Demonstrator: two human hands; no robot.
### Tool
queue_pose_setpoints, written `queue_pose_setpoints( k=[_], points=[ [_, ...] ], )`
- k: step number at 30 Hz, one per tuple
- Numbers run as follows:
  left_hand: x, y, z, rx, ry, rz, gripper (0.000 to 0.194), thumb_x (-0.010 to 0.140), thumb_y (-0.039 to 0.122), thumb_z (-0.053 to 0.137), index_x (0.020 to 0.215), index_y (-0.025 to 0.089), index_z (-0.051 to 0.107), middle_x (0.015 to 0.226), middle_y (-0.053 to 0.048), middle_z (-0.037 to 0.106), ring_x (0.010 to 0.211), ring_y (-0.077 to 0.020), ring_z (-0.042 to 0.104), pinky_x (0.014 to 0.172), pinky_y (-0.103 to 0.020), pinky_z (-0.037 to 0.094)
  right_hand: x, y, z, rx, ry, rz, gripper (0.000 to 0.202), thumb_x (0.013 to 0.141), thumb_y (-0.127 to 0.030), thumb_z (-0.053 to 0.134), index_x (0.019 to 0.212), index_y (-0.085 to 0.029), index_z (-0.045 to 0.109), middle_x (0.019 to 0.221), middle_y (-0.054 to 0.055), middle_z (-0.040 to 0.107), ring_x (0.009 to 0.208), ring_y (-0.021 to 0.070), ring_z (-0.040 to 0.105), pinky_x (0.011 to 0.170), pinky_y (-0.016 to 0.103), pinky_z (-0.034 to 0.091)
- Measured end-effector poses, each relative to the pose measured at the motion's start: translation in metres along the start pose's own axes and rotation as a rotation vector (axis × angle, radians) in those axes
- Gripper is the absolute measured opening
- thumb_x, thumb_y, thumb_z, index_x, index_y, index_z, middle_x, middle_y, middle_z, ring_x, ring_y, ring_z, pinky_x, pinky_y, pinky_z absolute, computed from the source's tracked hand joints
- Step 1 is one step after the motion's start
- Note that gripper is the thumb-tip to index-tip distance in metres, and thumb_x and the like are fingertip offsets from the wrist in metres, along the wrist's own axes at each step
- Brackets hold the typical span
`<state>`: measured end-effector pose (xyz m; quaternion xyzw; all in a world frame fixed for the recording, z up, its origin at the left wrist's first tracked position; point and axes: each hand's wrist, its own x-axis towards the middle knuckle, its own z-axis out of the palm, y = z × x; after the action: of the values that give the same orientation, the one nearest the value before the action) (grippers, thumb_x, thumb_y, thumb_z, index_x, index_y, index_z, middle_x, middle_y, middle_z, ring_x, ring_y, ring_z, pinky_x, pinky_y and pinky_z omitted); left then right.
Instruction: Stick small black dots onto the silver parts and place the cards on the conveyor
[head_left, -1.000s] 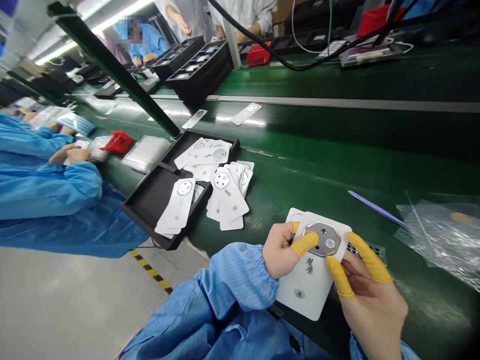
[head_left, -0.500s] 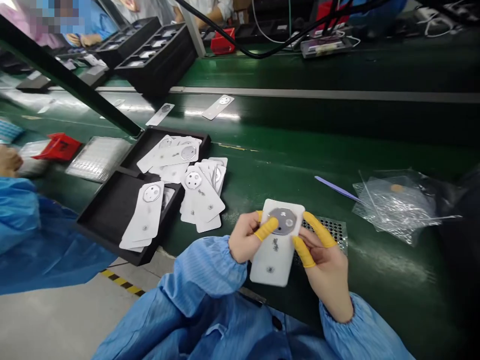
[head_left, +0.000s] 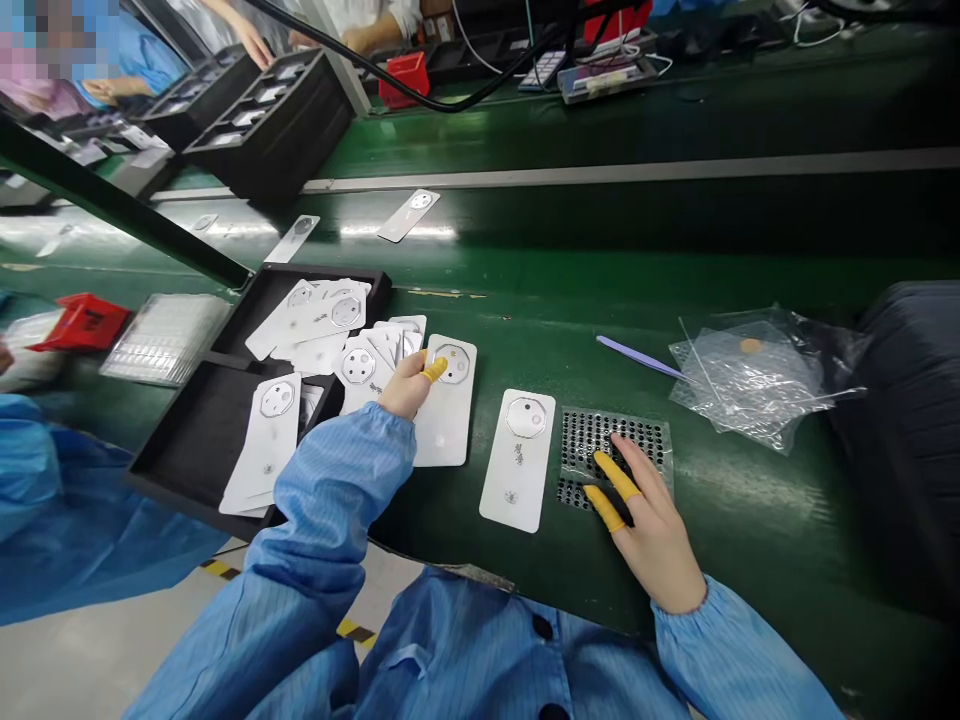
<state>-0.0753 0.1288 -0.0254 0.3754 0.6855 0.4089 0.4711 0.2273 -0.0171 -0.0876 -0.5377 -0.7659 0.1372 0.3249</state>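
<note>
My left hand, with yellow finger covers, pinches the upper left edge of a white plate beside the loose pile of plates. Another white plate, with an octagonal ring at its top, lies flat on the green table between my hands. My right hand has its fingers spread over a clear sheet of small black dots and holds nothing. More white plates lie in the black trays at left.
A purple tweezer-like tool points at crumpled clear bags on the right. A green post slants across the left. Beyond lie two plates, black boxes and other people's hands. A co-worker's blue sleeve is at far left.
The plate held between both hands now lies on the table. My left hand has moved left onto another plate. My right hand has opened over the dotted sheet. The view has shifted right.
</note>
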Motion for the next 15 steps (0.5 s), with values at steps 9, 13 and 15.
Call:
queue_pose_setpoints(
  k=[9,13,15],
  points=[
    [0.024,-0.011,0.001,-0.072,0.085,-0.073,0.033,0.060,0.013,0.080,0.091,0.009,0.068,0.077,-0.009,0.074,0.079,-0.0264,0.071,0.076,-0.040,0.057,-0.003,0.003,0.000,0.025,-0.001,0.016,0.049,0.090,-0.017,0.051,0.138,-0.022,0.039,0.148,0.013,0.037,0.138,0.0309,0.034,0.109,0.056,0.041],
    [0.024,-0.012,0.004,-0.081,0.078,-0.096,0.037,0.057,0.008,0.081,0.092,0.009,0.069,0.080,-0.011,0.075,0.080,-0.0268,0.072,0.077,-0.041,0.058,-0.001,0.002,-0.001,0.036,0.012,0.027,0.047,0.091,-0.019,0.050,0.136,-0.022,0.041,0.148,0.012,0.037,0.137,0.0306,0.035,0.109,0.055,0.041],
    [0.024,-0.011,0.006,-0.080,0.085,-0.102,0.038,0.056,0.008,0.082,0.092,0.009,0.069,0.081,-0.010,0.075,0.082,-0.0264,0.072,0.080,-0.040,0.058,-0.001,0.001,-0.001,0.041,0.017,0.022,0.045,0.091,-0.018,0.050,0.135,-0.021,0.043,0.148,0.013,0.037,0.138,0.0305,0.035,0.110,0.055,0.040]
  ],
)
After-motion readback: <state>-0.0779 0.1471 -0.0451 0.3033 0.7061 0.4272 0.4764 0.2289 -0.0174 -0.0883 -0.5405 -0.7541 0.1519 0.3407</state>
